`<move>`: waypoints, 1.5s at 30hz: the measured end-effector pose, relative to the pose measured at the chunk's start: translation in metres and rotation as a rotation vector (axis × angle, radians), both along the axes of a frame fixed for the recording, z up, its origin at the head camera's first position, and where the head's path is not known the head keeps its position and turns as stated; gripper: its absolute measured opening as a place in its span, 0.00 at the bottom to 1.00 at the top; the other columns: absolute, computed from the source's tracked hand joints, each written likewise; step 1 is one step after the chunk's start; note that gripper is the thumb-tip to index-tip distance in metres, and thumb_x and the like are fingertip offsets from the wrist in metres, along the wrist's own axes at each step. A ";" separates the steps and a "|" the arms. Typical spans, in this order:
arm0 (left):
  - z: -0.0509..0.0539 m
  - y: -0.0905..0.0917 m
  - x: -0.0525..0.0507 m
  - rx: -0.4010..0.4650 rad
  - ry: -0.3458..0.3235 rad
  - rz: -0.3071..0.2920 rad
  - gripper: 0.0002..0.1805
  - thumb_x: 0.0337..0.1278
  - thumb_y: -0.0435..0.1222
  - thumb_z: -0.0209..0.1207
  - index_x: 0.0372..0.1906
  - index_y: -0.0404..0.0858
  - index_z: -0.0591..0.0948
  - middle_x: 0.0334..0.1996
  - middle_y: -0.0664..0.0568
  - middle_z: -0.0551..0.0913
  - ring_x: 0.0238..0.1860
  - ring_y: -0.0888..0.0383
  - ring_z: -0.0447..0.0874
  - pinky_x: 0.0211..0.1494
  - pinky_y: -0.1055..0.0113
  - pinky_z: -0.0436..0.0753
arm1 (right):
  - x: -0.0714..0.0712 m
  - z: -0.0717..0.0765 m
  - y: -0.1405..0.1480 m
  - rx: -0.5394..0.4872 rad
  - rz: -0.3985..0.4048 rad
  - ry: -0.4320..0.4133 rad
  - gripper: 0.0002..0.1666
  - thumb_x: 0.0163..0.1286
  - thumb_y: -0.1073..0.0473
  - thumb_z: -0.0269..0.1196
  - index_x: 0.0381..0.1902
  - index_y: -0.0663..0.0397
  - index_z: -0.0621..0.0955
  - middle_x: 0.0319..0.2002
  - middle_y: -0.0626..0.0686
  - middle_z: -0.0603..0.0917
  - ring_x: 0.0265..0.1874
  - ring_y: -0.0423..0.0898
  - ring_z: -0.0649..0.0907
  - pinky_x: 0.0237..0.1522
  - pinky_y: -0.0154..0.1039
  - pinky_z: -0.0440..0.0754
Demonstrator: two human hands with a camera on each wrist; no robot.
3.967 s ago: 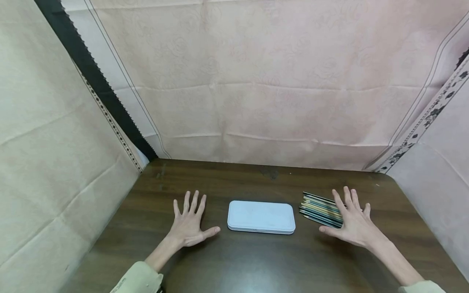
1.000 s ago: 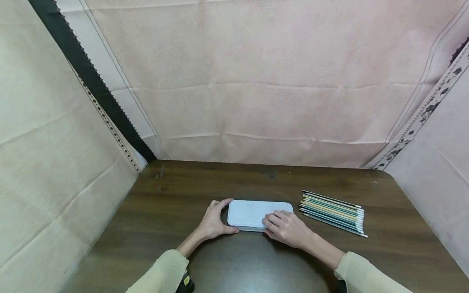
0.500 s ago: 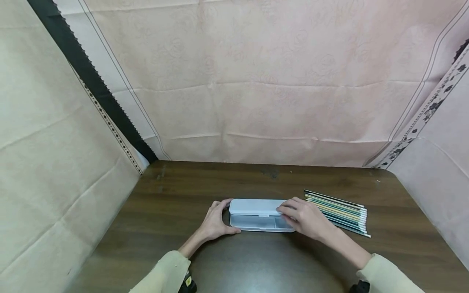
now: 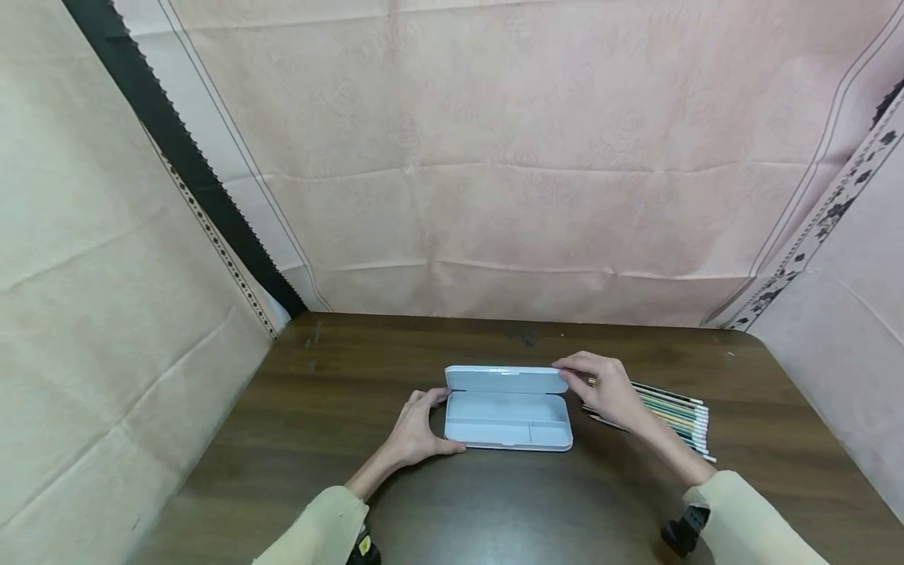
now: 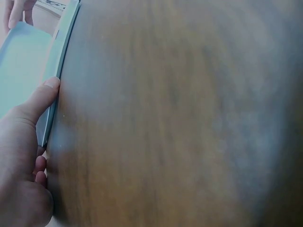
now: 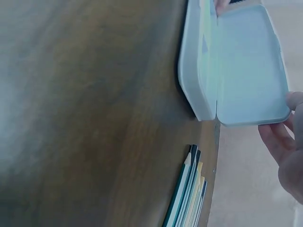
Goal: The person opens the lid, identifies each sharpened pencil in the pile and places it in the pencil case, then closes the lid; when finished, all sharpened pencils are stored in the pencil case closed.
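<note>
A pale blue pencil case (image 4: pixel 487 434) lies on the table with its lid (image 4: pixel 504 380) raised at the back. Its inside shows a long compartment and smaller divided ones, all bare. My left hand (image 4: pixel 417 435) grips the case's left end, thumb on the front edge and fingers behind, as the left wrist view also shows on the case (image 5: pixel 53 61). At the lid's right corner, my right hand (image 4: pixel 603 388) pinches the edge; in the right wrist view thumb and fingers hold the lid (image 6: pixel 251 66). Several pencils (image 4: pixel 678 412) lie partly behind the right wrist.
The brown wooden table (image 4: pixel 452 510) carries the case and the pencils (image 6: pixel 187 189) to its right. Pale cloth (image 4: pixel 508 173) hangs behind the table's far edge and along both sides.
Both hands came in from the sides to the pencil case. My left hand took its left end; my right hand lifted the lid, which swung up and back, uncovering the compartments.
</note>
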State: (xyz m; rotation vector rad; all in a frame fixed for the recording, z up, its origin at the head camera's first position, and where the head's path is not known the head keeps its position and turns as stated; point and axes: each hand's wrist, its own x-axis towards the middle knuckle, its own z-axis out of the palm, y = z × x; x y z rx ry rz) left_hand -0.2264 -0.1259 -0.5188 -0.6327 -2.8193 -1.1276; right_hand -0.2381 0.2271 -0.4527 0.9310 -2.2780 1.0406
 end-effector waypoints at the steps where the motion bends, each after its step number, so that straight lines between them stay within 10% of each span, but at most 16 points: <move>1: 0.000 0.000 -0.001 0.000 -0.007 0.002 0.51 0.33 0.53 0.81 0.67 0.40 0.73 0.59 0.49 0.76 0.55 0.50 0.69 0.56 0.50 0.71 | -0.003 0.000 0.001 -0.010 -0.017 -0.031 0.15 0.59 0.76 0.69 0.43 0.58 0.88 0.38 0.50 0.87 0.28 0.40 0.81 0.29 0.29 0.79; 16: -0.006 -0.002 -0.001 0.016 -0.015 -0.019 0.50 0.34 0.54 0.80 0.68 0.45 0.74 0.51 0.48 0.73 0.51 0.50 0.69 0.51 0.50 0.72 | -0.024 -0.007 0.009 -0.239 -0.054 -0.484 0.16 0.73 0.65 0.62 0.54 0.69 0.83 0.48 0.64 0.85 0.37 0.54 0.87 0.40 0.51 0.83; 45: -0.001 0.000 -0.002 0.000 -0.004 -0.044 0.51 0.36 0.55 0.79 0.70 0.43 0.72 0.53 0.49 0.74 0.50 0.53 0.65 0.49 0.54 0.69 | -0.035 -0.022 0.017 -0.339 -0.121 -0.683 0.21 0.74 0.64 0.61 0.60 0.70 0.78 0.51 0.70 0.81 0.38 0.59 0.87 0.40 0.49 0.84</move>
